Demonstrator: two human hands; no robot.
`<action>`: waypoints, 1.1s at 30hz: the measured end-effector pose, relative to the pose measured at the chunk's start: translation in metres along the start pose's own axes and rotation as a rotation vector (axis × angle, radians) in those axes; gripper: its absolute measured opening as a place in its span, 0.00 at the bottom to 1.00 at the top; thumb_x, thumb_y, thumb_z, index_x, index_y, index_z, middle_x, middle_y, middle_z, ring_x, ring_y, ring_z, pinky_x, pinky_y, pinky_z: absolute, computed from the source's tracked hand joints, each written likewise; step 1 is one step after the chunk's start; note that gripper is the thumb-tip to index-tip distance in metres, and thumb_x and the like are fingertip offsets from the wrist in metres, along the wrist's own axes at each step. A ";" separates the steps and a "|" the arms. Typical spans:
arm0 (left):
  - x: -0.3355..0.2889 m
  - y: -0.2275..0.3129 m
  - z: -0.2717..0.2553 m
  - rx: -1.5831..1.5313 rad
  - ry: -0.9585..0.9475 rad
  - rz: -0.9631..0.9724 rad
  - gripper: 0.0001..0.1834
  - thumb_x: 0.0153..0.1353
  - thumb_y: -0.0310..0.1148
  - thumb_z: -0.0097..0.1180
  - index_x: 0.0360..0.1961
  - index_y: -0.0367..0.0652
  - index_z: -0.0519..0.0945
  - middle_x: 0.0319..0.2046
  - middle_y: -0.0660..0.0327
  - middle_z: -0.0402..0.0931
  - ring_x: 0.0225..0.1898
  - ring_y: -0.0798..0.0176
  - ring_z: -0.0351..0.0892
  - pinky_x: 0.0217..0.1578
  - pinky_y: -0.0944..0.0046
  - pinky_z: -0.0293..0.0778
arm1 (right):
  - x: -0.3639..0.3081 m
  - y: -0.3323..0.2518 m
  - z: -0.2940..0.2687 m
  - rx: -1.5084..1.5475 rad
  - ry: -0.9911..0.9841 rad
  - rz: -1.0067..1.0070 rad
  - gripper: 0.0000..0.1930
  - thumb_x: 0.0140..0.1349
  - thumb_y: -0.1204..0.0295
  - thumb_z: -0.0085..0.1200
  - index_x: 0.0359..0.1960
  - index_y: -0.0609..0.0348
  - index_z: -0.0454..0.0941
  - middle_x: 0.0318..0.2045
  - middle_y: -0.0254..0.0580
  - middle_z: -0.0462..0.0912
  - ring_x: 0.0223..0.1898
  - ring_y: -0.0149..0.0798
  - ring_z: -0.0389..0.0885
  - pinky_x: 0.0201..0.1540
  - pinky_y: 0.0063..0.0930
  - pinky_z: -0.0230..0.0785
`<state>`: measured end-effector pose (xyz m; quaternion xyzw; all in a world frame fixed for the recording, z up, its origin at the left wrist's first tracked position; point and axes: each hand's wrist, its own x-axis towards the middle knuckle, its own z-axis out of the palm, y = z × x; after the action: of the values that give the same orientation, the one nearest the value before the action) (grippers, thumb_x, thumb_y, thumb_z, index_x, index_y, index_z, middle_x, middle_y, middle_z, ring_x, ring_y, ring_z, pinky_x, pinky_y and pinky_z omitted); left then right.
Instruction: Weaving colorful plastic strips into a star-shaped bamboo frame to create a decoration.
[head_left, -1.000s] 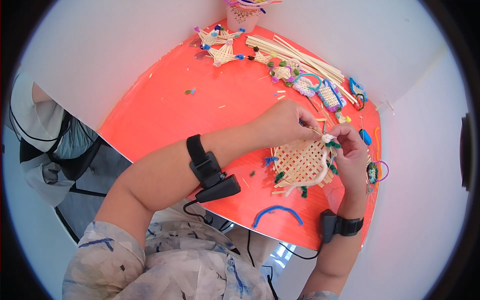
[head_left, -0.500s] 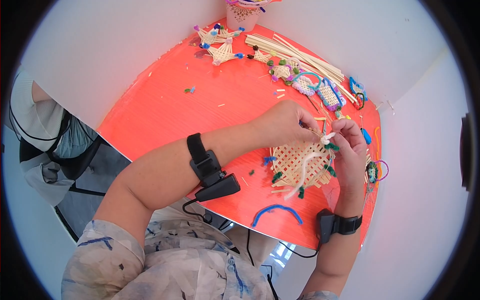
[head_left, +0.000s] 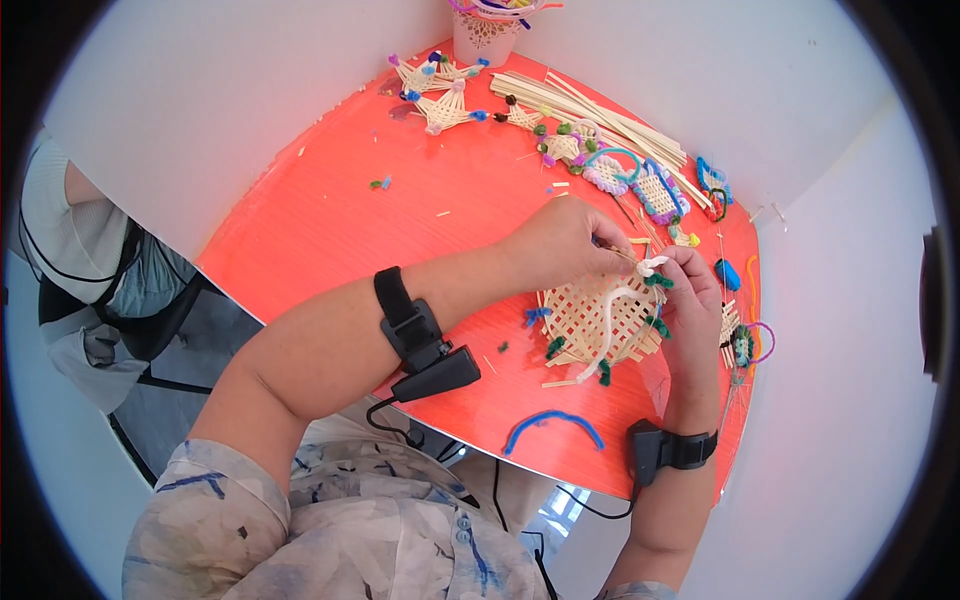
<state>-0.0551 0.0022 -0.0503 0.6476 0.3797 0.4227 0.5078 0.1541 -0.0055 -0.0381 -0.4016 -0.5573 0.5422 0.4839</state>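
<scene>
Between my hands is a round, open-weave bamboo mat, tilted over the table. Green pipe-cleaner twists and a blue twist sit around its rim. A white pipe cleaner is wound at the upper right rim, and its loose tail hangs across the weave. My left hand is closed in a pinch on the mat's upper edge, its fingertips partly hidden. My right hand pinches the white pipe cleaner beside the twisted knot, its thumb and forefinger together.
A curved blue pipe cleaner lies near the front edge. Woven stars, small woven squares and a bundle of bamboo strips line the back. A pink pot stands in the far corner against white partitions.
My right hand has shifted slightly left, and its fingers have moved around the knot. The white pipe cleaner's loose tail has swung a little up and right.
</scene>
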 end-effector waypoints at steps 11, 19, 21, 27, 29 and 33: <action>-0.002 0.005 0.000 -0.012 -0.032 -0.015 0.11 0.54 0.34 0.68 0.35 0.38 0.86 0.29 0.63 0.82 0.31 0.74 0.78 0.34 0.69 0.73 | -0.005 -0.017 -0.007 -0.429 0.021 -0.242 0.08 0.65 0.75 0.56 0.43 0.65 0.81 0.27 0.29 0.77 0.27 0.18 0.72 0.26 0.13 0.64; -0.002 0.004 0.003 0.082 0.020 0.039 0.11 0.54 0.33 0.68 0.34 0.38 0.86 0.29 0.61 0.81 0.31 0.71 0.79 0.34 0.67 0.73 | 0.000 0.000 -0.007 0.155 -0.029 -0.025 0.08 0.64 0.74 0.57 0.42 0.64 0.81 0.27 0.28 0.77 0.23 0.17 0.65 0.24 0.13 0.60; -0.002 0.001 0.003 0.097 0.037 0.051 0.11 0.54 0.33 0.68 0.34 0.38 0.86 0.29 0.60 0.81 0.31 0.70 0.79 0.34 0.67 0.73 | -0.002 -0.001 -0.004 0.130 0.037 -0.006 0.07 0.65 0.73 0.57 0.40 0.62 0.81 0.26 0.28 0.77 0.22 0.17 0.66 0.24 0.13 0.60; 0.001 -0.003 0.003 0.085 0.026 0.080 0.10 0.54 0.32 0.68 0.34 0.38 0.86 0.29 0.60 0.81 0.32 0.70 0.79 0.34 0.67 0.73 | -0.002 -0.013 -0.001 -0.622 0.091 -0.434 0.04 0.60 0.77 0.61 0.36 0.63 0.83 0.22 0.29 0.76 0.20 0.19 0.66 0.23 0.16 0.60; 0.000 -0.002 0.002 0.077 0.017 0.053 0.10 0.54 0.32 0.68 0.35 0.38 0.86 0.28 0.61 0.82 0.30 0.71 0.78 0.33 0.67 0.73 | -0.004 -0.017 -0.001 -0.730 0.134 -0.493 0.04 0.59 0.77 0.62 0.35 0.64 0.83 0.21 0.30 0.75 0.20 0.20 0.66 0.22 0.18 0.60; 0.000 0.000 -0.001 0.092 0.004 0.032 0.10 0.54 0.32 0.68 0.35 0.38 0.86 0.27 0.61 0.82 0.29 0.71 0.78 0.33 0.67 0.73 | -0.007 -0.026 -0.005 -0.968 0.195 -0.498 0.04 0.57 0.77 0.64 0.31 0.66 0.83 0.19 0.33 0.74 0.20 0.24 0.67 0.23 0.22 0.60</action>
<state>-0.0560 0.0023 -0.0499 0.6752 0.3893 0.4143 0.4700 0.1622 -0.0137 -0.0133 -0.4825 -0.7737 0.0537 0.4071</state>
